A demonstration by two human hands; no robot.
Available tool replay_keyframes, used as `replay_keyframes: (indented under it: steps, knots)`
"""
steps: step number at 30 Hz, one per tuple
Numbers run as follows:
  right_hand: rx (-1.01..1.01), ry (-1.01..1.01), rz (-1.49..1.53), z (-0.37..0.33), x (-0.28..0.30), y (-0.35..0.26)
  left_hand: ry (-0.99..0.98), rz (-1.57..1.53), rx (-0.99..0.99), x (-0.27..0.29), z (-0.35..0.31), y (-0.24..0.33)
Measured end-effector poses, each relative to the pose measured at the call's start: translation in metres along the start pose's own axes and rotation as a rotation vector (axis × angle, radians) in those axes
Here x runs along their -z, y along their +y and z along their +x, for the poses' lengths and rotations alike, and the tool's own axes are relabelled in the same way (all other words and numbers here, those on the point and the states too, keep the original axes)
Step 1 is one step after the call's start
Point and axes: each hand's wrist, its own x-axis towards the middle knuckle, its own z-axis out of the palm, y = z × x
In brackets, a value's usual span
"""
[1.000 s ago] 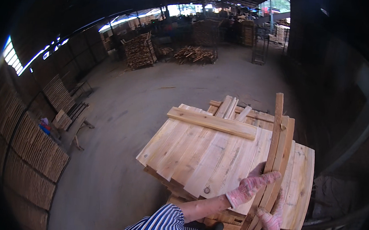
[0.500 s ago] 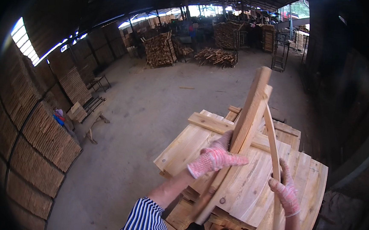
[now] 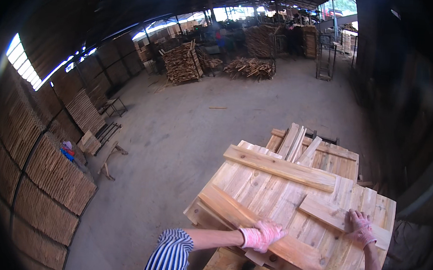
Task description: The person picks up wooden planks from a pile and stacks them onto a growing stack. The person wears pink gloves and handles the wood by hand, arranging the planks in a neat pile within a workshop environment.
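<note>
My left hand, in a pink-and-white knit glove, is closed over a long reddish wooden board that lies slantwise along the near left edge of a slatted wooden panel. To the right, my right hand, gloved alike, grips a shorter pale board lying flat on the panel, its fingers bent over the far edge. Across the panel's far part lies another board, touched by neither hand. Beyond it several narrow wooden strips rest at the far end.
Stacked timber stands along the left side. A small wooden trestle sits on the concrete floor. Farther back are a pile of sticks, a loose heap of sticks and a metal ladder-like frame.
The boards held steeply upright between my hands are no longer raised. Both hands have moved onto boards lying on the panel, and narrow strips now lie at its far end.
</note>
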Motion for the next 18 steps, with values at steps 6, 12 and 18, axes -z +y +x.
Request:
replay_keyframes:
  steps: [6, 12, 18]
  knots:
    - [-0.184, -0.057, 0.131, 0.006, -0.021, -0.014, 0.041, -0.051, -0.128, -0.032, 0.022, -0.021]
    - [-0.159, -0.005, 0.106, 0.019, -0.033, -0.013, 0.455, -0.343, -0.329, -0.057, 0.093, -0.111]
    - [-0.247, -0.108, 0.084, 0.03, -0.019, -0.028, 0.344, -0.078, 0.284, 0.065, 0.152, -0.165]
